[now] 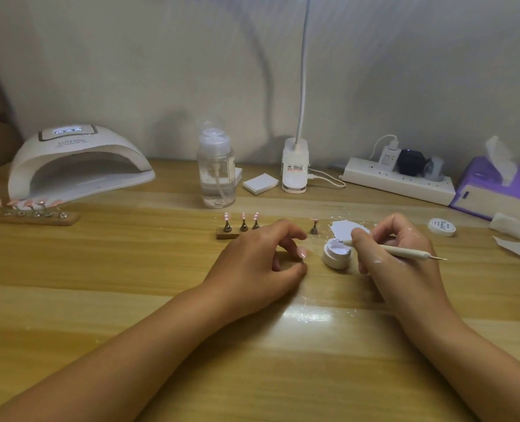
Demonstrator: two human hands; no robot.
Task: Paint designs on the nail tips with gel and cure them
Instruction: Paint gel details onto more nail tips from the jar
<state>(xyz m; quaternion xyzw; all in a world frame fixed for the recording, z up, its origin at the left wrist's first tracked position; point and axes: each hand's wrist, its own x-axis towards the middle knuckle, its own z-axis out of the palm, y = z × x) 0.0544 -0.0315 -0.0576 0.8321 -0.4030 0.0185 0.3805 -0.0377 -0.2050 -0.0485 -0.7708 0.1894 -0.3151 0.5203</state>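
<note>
free: table [252,376] front | blocked: nail stand [226,234], gel jar [337,256] mid-table; pump bottle [216,175] behind

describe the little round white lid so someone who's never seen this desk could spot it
Start at the purple tissue box at the right end of the table. The lid lies flat just in front of its left corner, to the right of the right hand. It is round with dark writing on top, while the white paper scraps beside it are angular and blank.
</note>
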